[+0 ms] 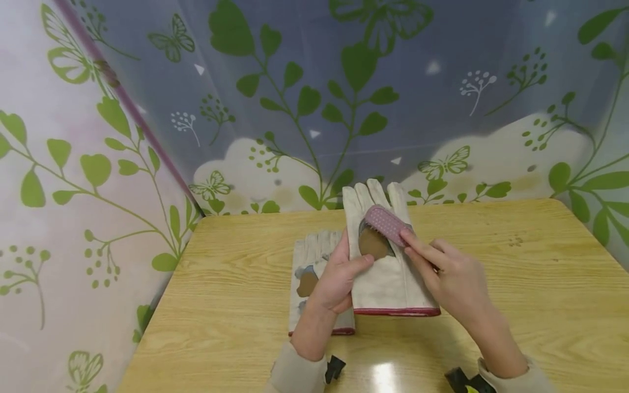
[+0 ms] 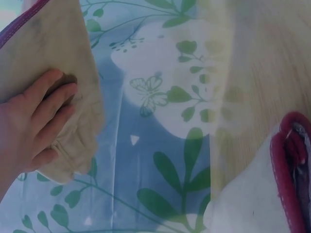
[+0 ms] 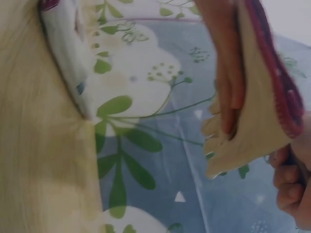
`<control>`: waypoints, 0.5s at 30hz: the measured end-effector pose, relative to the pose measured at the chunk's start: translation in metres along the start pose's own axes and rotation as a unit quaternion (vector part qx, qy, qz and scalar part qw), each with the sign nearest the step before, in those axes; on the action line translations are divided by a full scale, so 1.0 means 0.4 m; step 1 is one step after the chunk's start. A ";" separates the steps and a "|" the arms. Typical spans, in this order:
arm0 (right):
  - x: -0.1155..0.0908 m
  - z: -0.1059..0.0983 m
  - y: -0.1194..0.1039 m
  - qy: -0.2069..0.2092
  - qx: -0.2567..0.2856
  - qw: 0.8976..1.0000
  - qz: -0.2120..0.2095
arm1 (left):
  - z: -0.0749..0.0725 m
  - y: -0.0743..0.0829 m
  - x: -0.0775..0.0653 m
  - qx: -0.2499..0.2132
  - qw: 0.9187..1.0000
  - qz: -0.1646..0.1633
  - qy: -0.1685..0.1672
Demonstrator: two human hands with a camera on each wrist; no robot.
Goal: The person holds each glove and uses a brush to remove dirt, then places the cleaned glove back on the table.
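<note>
My left hand holds up a cream work glove with red cuff edging, thumb on its front. In the left wrist view, the fingers of that hand lie spread against the glove's back. A brown patch with a grey-blue border shows on the glove's palm. My right hand pinches one end of a pink dotted brush, its bristles facing down at the patch's upper edge. In the right wrist view, the right hand is partly out of frame beside the cuff.
A similar glove lies on the wooden table behind my left forearm, with a brown and grey-blue patch. Patterned cloth hangs along the table's back and left side. Black wrist gear sits by the left sleeve.
</note>
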State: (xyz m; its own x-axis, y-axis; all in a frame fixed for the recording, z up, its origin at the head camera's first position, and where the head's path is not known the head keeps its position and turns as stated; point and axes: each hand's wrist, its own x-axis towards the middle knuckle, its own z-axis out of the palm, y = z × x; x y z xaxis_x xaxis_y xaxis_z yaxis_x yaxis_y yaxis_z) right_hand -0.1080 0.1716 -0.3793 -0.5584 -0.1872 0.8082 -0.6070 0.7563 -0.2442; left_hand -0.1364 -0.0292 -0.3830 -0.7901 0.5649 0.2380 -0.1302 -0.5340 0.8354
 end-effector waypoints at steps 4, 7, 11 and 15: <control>0.002 0.018 0.020 0.031 -0.020 0.999 0.008 | 0.001 0.005 0.003 0.007 1.000 -0.001 0.003; 0.001 0.025 0.038 0.031 0.003 0.999 0.042 | -0.001 0.006 0.007 0.008 1.000 -0.004 0.007; -0.004 0.025 0.067 0.026 0.060 0.989 0.130 | -0.005 0.007 0.009 0.000 1.000 -0.006 0.010; -0.007 0.006 0.073 0.015 0.114 0.972 0.205 | -0.010 0.010 0.008 -0.003 1.000 0.001 0.017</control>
State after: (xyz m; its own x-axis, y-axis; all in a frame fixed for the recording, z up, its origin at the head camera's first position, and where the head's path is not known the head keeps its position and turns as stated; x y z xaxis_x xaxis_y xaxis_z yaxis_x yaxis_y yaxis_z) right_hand -0.1256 0.1926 -0.3900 -0.7652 0.1207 0.6324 -0.4483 0.6052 -0.6579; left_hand -0.1417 -0.0322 -0.3809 -0.8103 0.5422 0.2224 -0.1321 -0.5388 0.8320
